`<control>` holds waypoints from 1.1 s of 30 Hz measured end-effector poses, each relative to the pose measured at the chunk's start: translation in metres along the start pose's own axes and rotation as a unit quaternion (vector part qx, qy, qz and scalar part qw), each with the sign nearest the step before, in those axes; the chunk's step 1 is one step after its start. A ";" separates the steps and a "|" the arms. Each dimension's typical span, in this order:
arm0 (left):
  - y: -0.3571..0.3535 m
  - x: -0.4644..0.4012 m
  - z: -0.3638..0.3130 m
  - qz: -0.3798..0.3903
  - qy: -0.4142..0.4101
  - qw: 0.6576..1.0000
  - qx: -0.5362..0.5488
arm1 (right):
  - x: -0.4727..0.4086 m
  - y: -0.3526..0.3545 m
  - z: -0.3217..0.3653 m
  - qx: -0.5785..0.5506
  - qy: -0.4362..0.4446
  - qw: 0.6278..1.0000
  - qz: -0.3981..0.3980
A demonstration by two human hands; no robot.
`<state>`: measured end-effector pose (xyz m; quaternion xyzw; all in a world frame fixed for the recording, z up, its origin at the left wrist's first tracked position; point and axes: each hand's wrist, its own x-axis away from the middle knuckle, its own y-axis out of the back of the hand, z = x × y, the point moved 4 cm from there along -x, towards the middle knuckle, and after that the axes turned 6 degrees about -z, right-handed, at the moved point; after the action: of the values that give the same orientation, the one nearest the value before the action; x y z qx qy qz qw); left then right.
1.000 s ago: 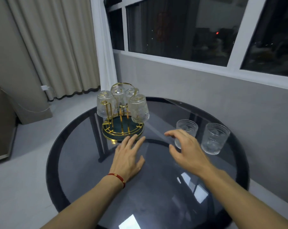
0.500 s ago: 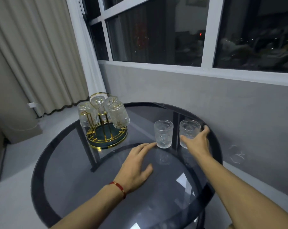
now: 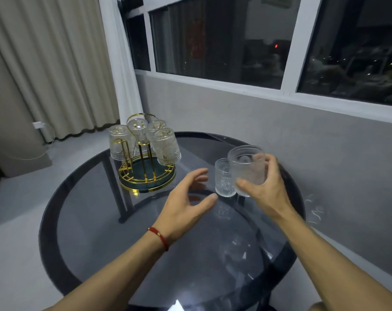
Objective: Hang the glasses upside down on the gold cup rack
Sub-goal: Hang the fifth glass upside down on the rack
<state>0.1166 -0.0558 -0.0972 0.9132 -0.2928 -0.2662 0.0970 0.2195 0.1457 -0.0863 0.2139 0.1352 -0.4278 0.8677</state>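
Observation:
The gold cup rack [image 3: 145,180] with a dark green base stands at the far left of the round glass table [image 3: 82,221]; several ribbed glasses hang upside down on its prongs, the nearest one [image 3: 167,147] on the right side. My right hand [image 3: 265,187] grips a clear ribbed glass [image 3: 246,167], lifted off the table and tilted with its mouth toward me. Just left of it a second glass [image 3: 223,178] stands upright on the table. My left hand [image 3: 186,205] hovers open over the table, fingers spread, just left of that standing glass.
A grey wall with a window sill [image 3: 258,93] runs close behind the table on the right. Curtains [image 3: 55,63] hang at the back left, with a power plug and cable [image 3: 38,125] at the floor. The table's dark legs show through the glass.
My right hand closed on the right-hand glass and lifted it off the table. My left hand moved a little forward toward the remaining glass. The camera shifted.

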 end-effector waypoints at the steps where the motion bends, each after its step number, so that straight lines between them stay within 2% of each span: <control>1: 0.003 -0.002 0.000 0.001 0.021 0.999 0.038 | 0.006 -0.013 0.010 -0.009 0.009 0.998 0.055; 4: 0.018 -0.004 0.004 -0.026 0.047 0.997 0.056 | 0.022 -0.055 0.025 0.016 0.032 0.981 0.191; 7: 0.047 -0.005 0.014 -0.100 0.084 0.990 0.053 | 0.027 -0.086 0.029 -0.019 0.024 0.971 0.237; 10: 0.073 -0.008 0.027 -0.147 0.135 0.974 0.103 | 0.026 -0.113 0.021 -0.123 -0.098 0.950 0.268; 13: 0.088 -0.007 0.041 -0.158 0.193 0.952 0.178 | 0.034 -0.139 0.008 -0.236 -0.246 0.889 0.306; 14: 0.090 -0.006 0.046 -0.152 0.208 0.947 0.195 | 0.036 -0.146 0.007 -0.262 -0.264 0.876 0.307; 16: 0.095 -0.006 0.055 -0.133 0.229 0.936 0.231 | 0.034 -0.155 0.009 -0.295 -0.269 0.875 0.275; 18: 0.104 -0.008 0.065 -0.122 0.237 0.931 0.251 | 0.028 -0.161 0.017 -0.293 -0.241 0.896 0.230; 20: 0.117 -0.010 0.078 -0.133 0.230 0.938 0.221 | 0.018 -0.162 0.030 -0.220 -0.176 0.941 0.186; 22: 0.130 -0.011 0.095 -0.160 0.208 0.961 0.086 | 0.009 -0.161 0.049 -0.094 -0.080 0.980 0.157; 23: 0.133 -0.010 0.102 -0.163 0.187 0.969 -0.006 | 0.005 -0.160 0.060 -0.045 -0.030 0.987 0.154; 25: 0.132 -0.012 0.115 -0.127 0.134 0.969 -0.163 | -0.004 -0.162 0.082 -0.004 0.051 0.986 0.161; 27: 0.126 -0.015 0.122 -0.088 0.098 0.959 -0.251 | -0.012 -0.168 0.108 0.013 0.106 0.981 0.163; 33: 0.115 -0.012 0.133 -0.032 0.077 0.940 -0.331 | -0.054 -0.218 0.168 0.067 0.185 0.967 0.160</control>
<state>-0.0193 -0.1452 -0.1655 0.8562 -0.1500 -0.2800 0.4075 0.0219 -0.0173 0.0266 0.3662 0.2284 -0.2443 0.8684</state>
